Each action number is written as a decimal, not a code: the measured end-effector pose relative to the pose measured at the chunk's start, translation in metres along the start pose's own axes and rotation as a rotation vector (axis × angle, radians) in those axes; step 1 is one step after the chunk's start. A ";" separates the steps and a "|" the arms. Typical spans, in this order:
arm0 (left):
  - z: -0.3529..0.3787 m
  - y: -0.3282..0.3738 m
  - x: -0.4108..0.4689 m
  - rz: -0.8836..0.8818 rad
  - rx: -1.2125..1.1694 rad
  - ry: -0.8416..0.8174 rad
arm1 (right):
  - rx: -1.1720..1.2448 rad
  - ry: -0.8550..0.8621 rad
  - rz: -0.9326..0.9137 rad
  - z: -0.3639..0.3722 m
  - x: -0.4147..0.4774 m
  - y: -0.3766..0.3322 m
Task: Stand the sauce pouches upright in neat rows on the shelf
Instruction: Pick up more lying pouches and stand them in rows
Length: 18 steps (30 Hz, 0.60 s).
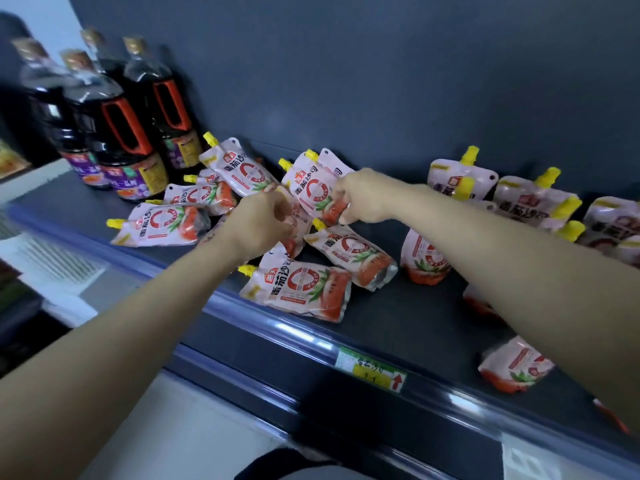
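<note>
Several pink tomato sauce pouches with yellow caps lie scattered on the dark shelf (415, 317). My right hand (363, 197) grips the lower end of a tilted pouch (311, 188) at the middle back. My left hand (258, 225) is closed around another pouch (294, 233), mostly hidden under my fingers. One pouch (298, 289) lies flat near the front edge and another (356, 256) lies just behind it. On the right, several pouches (460, 176) stand upright against the back wall, partly hidden by my right arm.
Dark soy sauce bottles (117, 133) with red handles stand at the shelf's left end. A price tag (370, 372) sits on the blue front rail. The dark back wall (381, 81) closes the shelf behind. A white chest freezer (52, 258) is below left.
</note>
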State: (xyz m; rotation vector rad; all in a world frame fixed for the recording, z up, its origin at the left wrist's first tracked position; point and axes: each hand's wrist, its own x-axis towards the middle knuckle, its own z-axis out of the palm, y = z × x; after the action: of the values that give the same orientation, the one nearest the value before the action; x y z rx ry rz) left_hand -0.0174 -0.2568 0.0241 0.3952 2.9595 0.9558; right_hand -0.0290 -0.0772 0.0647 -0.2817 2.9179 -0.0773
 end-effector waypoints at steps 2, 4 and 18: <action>0.002 -0.014 -0.007 -0.055 0.021 -0.017 | -0.068 -0.075 -0.028 0.010 0.009 -0.003; 0.005 -0.026 -0.015 -0.113 0.064 -0.050 | -0.106 -0.145 -0.046 0.020 0.019 -0.004; 0.033 -0.031 -0.034 -0.386 0.331 -0.164 | -0.096 -0.454 0.047 0.052 0.059 0.009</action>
State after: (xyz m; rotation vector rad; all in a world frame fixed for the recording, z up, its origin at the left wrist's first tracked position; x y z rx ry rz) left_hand 0.0114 -0.2704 -0.0227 -0.0976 2.8807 0.3767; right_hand -0.0766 -0.0814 0.0008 -0.2122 2.4781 0.1190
